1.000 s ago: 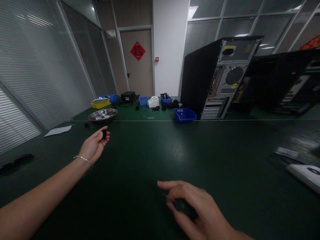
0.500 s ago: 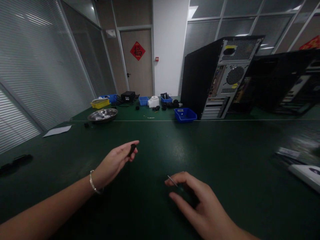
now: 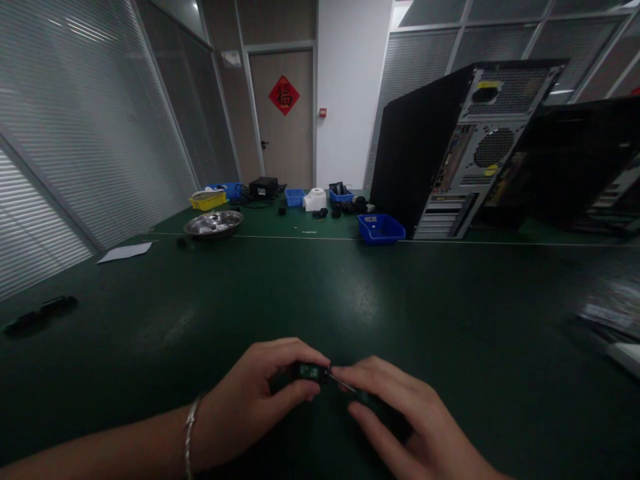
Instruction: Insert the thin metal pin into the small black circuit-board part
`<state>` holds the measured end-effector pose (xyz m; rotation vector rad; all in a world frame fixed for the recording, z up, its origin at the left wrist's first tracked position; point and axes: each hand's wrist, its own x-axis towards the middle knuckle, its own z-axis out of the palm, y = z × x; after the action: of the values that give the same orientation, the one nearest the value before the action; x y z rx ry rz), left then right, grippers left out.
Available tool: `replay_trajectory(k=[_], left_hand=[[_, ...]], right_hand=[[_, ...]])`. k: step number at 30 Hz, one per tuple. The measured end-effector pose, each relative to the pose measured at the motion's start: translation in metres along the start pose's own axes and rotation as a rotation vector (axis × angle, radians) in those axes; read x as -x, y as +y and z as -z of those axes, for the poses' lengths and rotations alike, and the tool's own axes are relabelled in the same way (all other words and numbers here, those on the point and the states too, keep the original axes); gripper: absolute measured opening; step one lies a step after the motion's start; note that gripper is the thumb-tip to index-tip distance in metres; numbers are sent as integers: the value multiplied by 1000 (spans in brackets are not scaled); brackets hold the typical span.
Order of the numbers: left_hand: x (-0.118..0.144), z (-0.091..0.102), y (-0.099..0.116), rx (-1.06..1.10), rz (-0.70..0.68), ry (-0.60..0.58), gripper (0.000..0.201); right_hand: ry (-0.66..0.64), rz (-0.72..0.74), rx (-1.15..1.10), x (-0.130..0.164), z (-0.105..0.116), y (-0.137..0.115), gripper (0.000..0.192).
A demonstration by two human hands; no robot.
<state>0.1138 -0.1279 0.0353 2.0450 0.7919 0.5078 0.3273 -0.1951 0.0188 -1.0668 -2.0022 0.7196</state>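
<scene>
Between the thumb and fingers of my left hand (image 3: 250, 400) is a small black housing (image 3: 310, 371), and a green circuit board shows in its open side. My right hand (image 3: 413, 407) is closed around a screwdriver (image 3: 343, 383); its thin metal shaft shows, while the handle lies mostly hidden in the dark under the fingers. The shaft's tip meets the right end of the housing, or comes very near it. Both hands are close together, low over the green tabletop (image 3: 280, 293).
A blue bin (image 3: 381, 230) stands mid-table beside a black computer tower (image 3: 425, 147). Farther left are a metal bowl (image 3: 214, 227), a yellow basket (image 3: 207, 201) and a paper sheet (image 3: 125, 252). Dark objects (image 3: 43, 315) lie at the left edge, a blurred clear bag (image 3: 615, 307) at right.
My left hand has come down and right, bringing the black housing to the screwdriver tip. The right hand stays nearly in place, still with the screwdriver. The view has shifted slightly left.
</scene>
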Motion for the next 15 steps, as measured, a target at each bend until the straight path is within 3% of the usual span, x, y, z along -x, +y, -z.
replay_trajectory(k=[15], left_hand=[[4,-4,-3,-74,-152,7,26]], right_hand=[[-91,-20,112,0,1,1,39]])
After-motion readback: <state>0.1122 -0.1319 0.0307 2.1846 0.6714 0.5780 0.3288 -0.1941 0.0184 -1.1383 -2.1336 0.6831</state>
